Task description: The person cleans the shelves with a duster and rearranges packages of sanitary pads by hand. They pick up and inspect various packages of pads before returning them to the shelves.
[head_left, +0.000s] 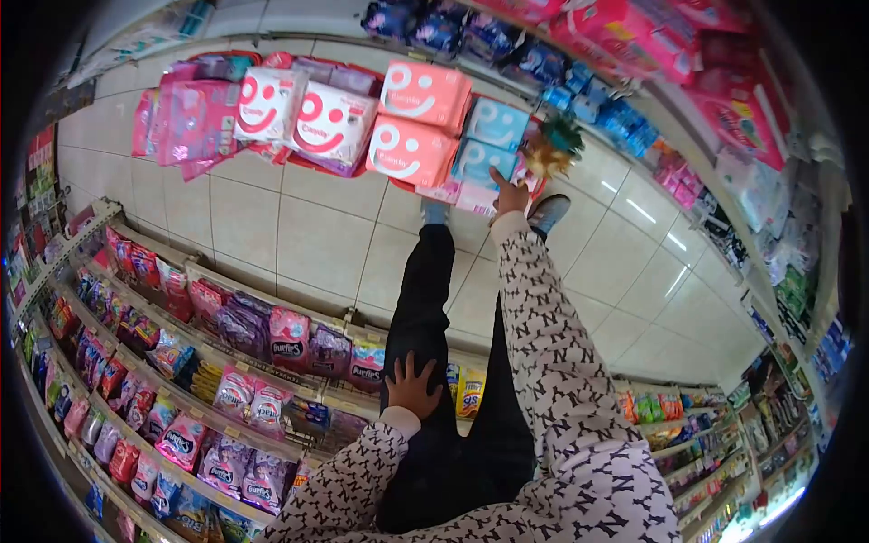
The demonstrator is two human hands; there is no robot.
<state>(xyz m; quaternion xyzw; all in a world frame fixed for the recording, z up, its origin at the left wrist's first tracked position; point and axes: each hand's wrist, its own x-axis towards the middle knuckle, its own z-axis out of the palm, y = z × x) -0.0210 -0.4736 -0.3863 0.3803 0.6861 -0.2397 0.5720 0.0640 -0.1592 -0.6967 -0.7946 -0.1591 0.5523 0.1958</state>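
Note:
My right hand (510,195) reaches forward, its index finger stretched out onto the front of the lower light-blue pack (478,166); it grasps nothing that I can see. A second light-blue pack (497,122) sits on top of that one. Beside them are two stacked salmon packs with smile prints, an upper pack (424,90) and a lower pack (410,150). Pale pink packs (480,198) lie beneath the blue ones. My left hand (414,386) rests with spread fingers on my dark trouser leg, holding nothing.
Further left stand white smile-print packs (333,127) and pink plastic packs (199,118), in red baskets on the tiled floor (244,213). A feather duster (554,147) is right of the blue packs. Stocked shelves (226,362) lie below, and another shelf (670,145) rises at upper right.

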